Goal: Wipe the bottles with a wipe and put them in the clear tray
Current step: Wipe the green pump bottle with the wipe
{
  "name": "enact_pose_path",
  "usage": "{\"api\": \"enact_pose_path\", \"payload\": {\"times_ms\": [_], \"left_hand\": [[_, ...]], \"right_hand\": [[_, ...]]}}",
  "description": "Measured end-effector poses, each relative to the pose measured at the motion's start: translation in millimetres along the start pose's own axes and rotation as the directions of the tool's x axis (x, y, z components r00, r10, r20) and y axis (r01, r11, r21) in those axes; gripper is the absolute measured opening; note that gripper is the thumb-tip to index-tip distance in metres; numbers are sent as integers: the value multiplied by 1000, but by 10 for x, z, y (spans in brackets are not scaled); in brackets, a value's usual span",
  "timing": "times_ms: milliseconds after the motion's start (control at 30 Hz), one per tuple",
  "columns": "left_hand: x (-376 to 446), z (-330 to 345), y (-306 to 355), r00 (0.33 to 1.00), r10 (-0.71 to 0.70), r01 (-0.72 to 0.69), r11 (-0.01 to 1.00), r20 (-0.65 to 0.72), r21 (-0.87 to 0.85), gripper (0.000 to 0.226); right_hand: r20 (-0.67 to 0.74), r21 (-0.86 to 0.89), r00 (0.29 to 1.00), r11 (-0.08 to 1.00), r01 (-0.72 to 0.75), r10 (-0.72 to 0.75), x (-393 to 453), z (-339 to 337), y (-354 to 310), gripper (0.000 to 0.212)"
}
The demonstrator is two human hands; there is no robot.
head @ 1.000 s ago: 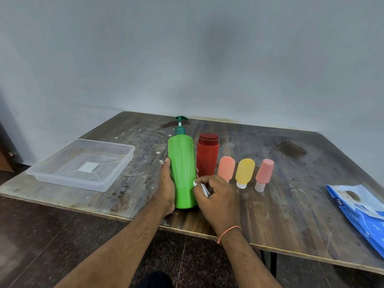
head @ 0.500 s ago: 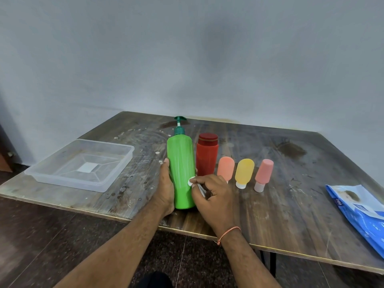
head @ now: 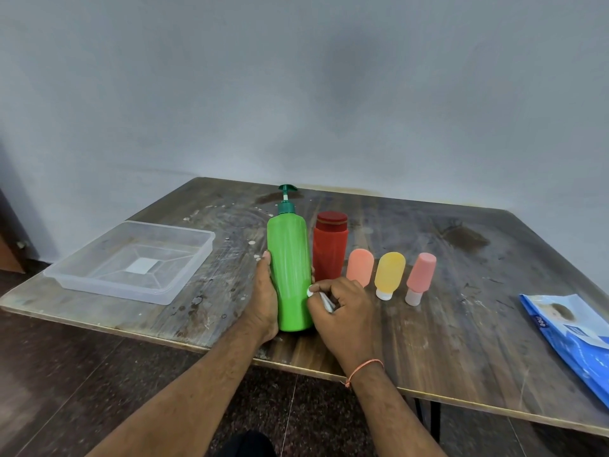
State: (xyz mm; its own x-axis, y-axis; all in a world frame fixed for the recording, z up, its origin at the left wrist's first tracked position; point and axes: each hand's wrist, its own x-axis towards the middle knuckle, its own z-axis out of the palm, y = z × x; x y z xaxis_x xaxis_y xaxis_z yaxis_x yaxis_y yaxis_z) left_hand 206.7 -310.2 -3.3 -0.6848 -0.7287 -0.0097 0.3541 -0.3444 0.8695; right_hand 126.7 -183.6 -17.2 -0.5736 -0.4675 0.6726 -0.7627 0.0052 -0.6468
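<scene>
The left hand (head: 263, 298) grasps the upright green pump bottle (head: 290, 275) near the table's (head: 461, 324) front edge; the right hand (head: 346, 308) pinches a white wipe (head: 311, 292) against it (clear tray (head: 131, 262) sits left).

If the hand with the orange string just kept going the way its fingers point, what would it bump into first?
Nothing new: the right hand already presses the wipe against the green bottle, so that bottle is first. The left hand grips its other side. Depth is hard to judge here.
</scene>
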Motion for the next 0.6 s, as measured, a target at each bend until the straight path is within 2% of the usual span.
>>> {"api": "enact_pose_path", "payload": {"times_ms": [233,367,600], "left_hand": [[5,3,-4,1000,-1,1,1000,-4,-5,81],[2,-2,-3,1000,-10,10,1000,5,12,80],[15,-18,-5,1000,-14,14,1000,9,20,83]], "right_hand": [[12,58,999,997,49,-50,2,0,-21,15],[-1,-5,1000,1000,18,-18,3,7,9,14],[9,9,996,996,89,-89,-10,-15,-35,15]]}}
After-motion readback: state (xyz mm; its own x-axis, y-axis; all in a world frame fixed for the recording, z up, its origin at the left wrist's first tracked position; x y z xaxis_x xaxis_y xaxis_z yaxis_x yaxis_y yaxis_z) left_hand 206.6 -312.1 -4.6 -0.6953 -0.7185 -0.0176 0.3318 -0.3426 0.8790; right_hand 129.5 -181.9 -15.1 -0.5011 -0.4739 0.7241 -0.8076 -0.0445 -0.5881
